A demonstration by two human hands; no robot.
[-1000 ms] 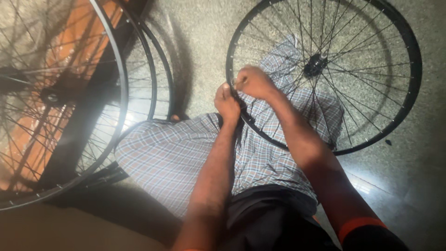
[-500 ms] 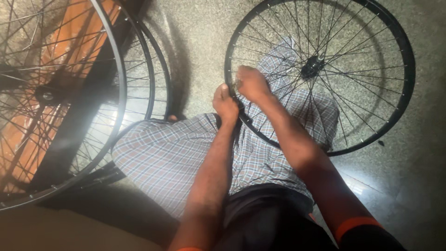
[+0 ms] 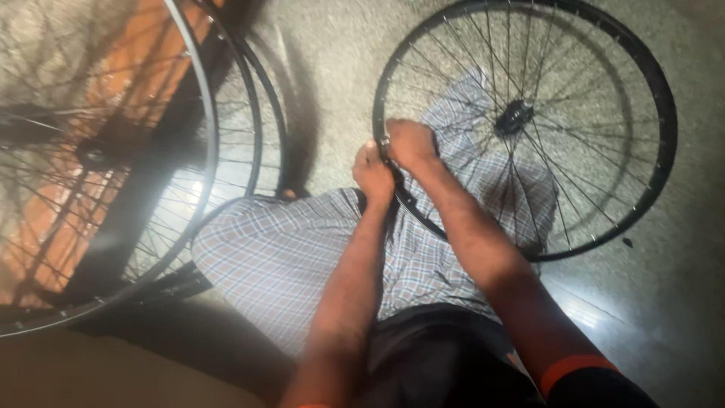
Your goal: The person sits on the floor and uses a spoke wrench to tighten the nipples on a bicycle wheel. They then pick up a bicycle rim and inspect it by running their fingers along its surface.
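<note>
Both the left hand (image 3: 374, 172) and the right hand (image 3: 410, 143) are closed on the near rim of the bicycle wheel (image 3: 649, 91) resting across the lap, where fingers could get pinched between spokes if it slips.

Left-hand wheels (image 3: 113, 159) blurred, cut off by the frame's edge.

head camera looks steeply down, close over lap and floor

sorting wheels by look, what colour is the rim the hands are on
Black, seen in the head view: the rim under both hands.
</note>
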